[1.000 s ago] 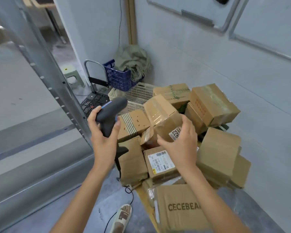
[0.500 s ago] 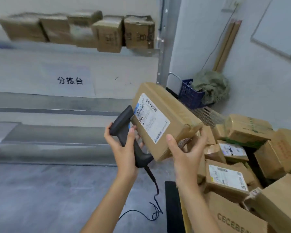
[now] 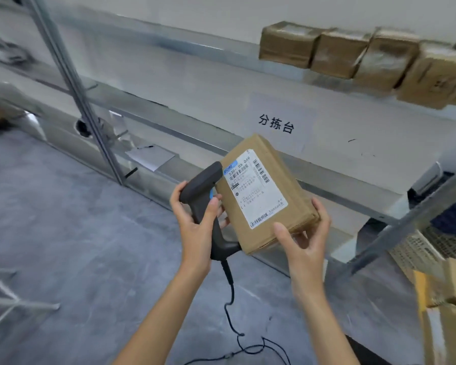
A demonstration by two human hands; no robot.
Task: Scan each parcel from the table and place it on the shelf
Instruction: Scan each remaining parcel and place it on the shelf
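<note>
My right hand [image 3: 304,238] grips the near corner of a brown cardboard parcel [image 3: 282,180], thumb on its top face beside the white shipping label [image 3: 256,188]. The parcel is tilted with the label facing me. My left hand [image 3: 195,219] holds a dark handheld scanner [image 3: 200,191] by its grip, its head touching the parcel's left edge near the barcode. The scanner's cable [image 3: 229,299] hangs down to the floor. In front of me runs a metal shelf [image 3: 169,111] with several brown parcels [image 3: 353,56] in a row on an upper level at the right.
A white sign [image 3: 277,122] with black characters hangs on the wall behind the shelf. A grey upright post [image 3: 77,93] stands at left. Part of the table's parcel pile [image 3: 450,291] and a white basket [image 3: 416,251] show at the right edge. Grey floor lies below.
I lifted the parcel off the pile and turned left toward the shelf. The scanner came up against the parcel's label side, and the pile slid out to the right edge of view.
</note>
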